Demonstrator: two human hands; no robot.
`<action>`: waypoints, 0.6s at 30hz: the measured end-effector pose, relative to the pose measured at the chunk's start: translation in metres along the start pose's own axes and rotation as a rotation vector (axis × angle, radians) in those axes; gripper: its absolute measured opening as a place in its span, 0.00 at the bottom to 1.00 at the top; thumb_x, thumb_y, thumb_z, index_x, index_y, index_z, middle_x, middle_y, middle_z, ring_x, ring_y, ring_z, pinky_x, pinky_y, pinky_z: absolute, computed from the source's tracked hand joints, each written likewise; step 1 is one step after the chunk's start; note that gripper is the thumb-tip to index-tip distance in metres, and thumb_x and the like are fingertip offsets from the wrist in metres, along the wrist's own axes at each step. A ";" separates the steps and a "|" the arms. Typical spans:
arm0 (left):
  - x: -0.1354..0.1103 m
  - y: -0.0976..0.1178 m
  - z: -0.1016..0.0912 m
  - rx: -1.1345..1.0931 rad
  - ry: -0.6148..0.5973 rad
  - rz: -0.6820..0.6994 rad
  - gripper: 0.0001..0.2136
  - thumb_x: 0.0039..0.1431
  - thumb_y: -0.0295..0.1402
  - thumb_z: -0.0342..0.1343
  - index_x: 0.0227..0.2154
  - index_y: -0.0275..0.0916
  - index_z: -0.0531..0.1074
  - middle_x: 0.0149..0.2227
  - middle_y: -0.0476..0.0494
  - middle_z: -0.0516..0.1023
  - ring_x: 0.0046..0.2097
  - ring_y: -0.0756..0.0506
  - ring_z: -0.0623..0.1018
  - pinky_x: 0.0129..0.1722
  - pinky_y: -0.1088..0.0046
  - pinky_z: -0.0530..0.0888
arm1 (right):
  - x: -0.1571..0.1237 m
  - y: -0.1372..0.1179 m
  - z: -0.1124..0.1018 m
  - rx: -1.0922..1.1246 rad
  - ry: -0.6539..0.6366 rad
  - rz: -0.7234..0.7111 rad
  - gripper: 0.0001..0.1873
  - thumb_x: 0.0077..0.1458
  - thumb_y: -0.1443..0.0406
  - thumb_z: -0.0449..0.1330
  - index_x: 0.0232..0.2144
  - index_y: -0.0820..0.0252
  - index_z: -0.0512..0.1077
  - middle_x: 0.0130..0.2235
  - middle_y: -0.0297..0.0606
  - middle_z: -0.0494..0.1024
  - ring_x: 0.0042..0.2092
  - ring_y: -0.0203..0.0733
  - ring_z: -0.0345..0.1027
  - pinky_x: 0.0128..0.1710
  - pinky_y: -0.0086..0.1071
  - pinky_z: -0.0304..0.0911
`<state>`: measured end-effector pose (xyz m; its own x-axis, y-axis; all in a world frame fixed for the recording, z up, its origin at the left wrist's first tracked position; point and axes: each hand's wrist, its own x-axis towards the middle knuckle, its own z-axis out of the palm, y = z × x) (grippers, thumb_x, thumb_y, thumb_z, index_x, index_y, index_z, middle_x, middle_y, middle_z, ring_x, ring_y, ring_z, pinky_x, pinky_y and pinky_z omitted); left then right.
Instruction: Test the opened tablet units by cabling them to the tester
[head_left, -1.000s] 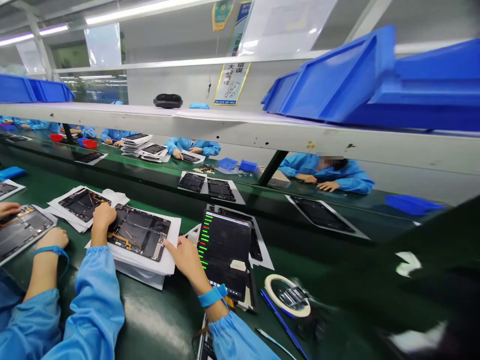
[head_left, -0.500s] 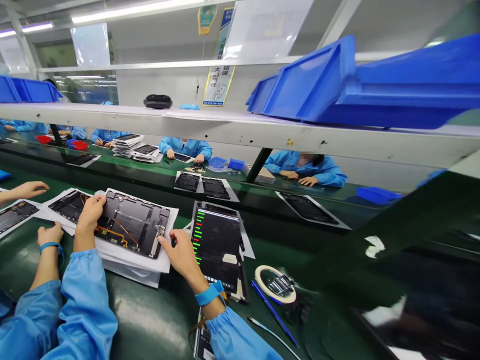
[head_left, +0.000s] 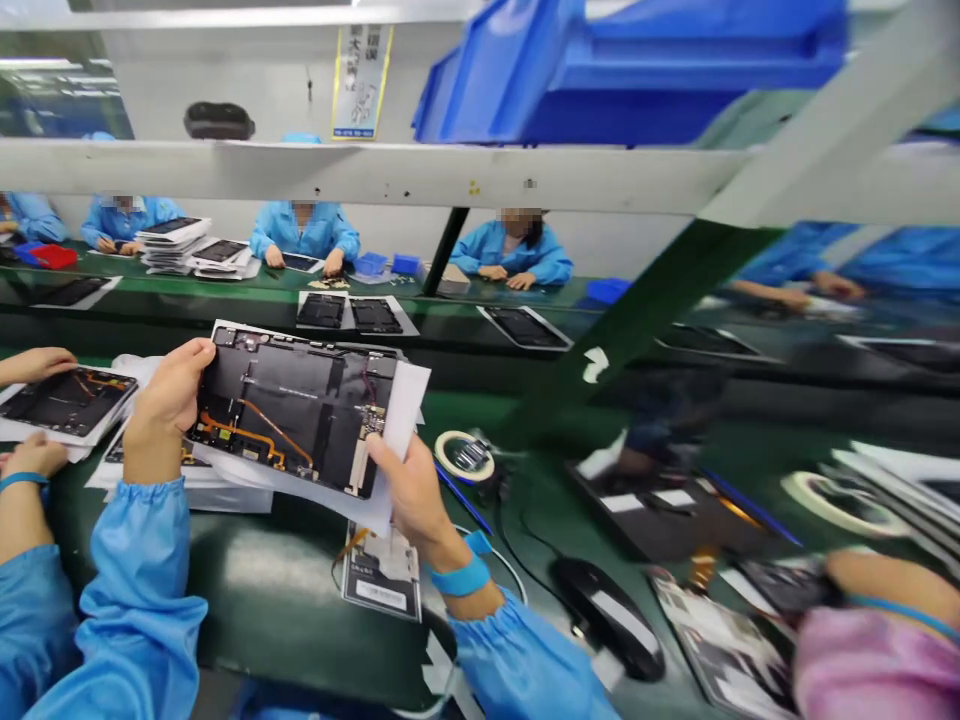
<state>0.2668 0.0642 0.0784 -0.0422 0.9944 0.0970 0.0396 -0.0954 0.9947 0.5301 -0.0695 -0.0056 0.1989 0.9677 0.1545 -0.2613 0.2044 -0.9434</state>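
An opened tablet chassis (head_left: pixel 292 408) with black panels and orange flex cables lies on a white paper sheet (head_left: pixel 409 400), lifted off the green bench. My left hand (head_left: pixel 169 395) grips its left edge, thumb on top. My right hand (head_left: pixel 405 485) pinches the lower right corner of chassis and sheet together. Both wrists wear blue straps and blue sleeves. Beneath the raised chassis a stack of more paper-backed chassis (head_left: pixel 195 480) rests on the bench.
A neighbour's hands (head_left: pixel 30 455) work on another chassis (head_left: pixel 67 400) at left. A tape roll (head_left: pixel 465 455), a small card (head_left: pixel 382 575) and a black mouse (head_left: pixel 607 615) lie to my right. A pink-sleeved arm (head_left: pixel 877 660) is at lower right. Workers sit across the conveyor under a shelf with blue bins (head_left: pixel 622 70).
My two hands have raised the chassis and its sheet off the stack. The view has swung right, so the lit tablet is out of sight and the mouse has appeared.
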 end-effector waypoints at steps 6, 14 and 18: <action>-0.022 -0.015 0.083 -0.001 -0.245 -0.110 0.13 0.48 0.40 0.60 0.28 0.37 0.65 0.26 0.52 0.64 0.28 0.52 0.62 0.29 0.77 0.59 | -0.053 -0.012 -0.074 0.258 0.222 0.239 0.36 0.47 0.40 0.65 0.49 0.57 0.72 0.48 0.47 0.80 0.49 0.59 0.75 0.48 0.51 0.72; -0.091 -0.057 0.121 -0.037 -0.292 -0.418 0.16 0.43 0.43 0.63 0.29 0.40 0.66 0.28 0.51 0.70 0.30 0.50 0.68 0.29 0.76 0.65 | -0.105 0.007 -0.114 0.035 0.304 0.303 0.31 0.44 0.48 0.73 0.45 0.59 0.76 0.48 0.45 0.81 0.55 0.59 0.72 0.57 0.50 0.67; -0.117 -0.059 0.109 -0.029 -0.331 -0.482 0.19 0.44 0.47 0.65 0.32 0.41 0.67 0.30 0.49 0.73 0.31 0.48 0.72 0.30 0.75 0.68 | -0.124 0.009 -0.128 0.153 0.256 0.500 0.36 0.43 0.47 0.73 0.50 0.59 0.74 0.48 0.47 0.81 0.52 0.61 0.74 0.51 0.51 0.71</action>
<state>0.3782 -0.0415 0.0041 0.2652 0.8870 -0.3781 0.0656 0.3746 0.9249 0.6236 -0.2069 -0.0706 0.2338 0.8895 -0.3926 -0.5122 -0.2306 -0.8273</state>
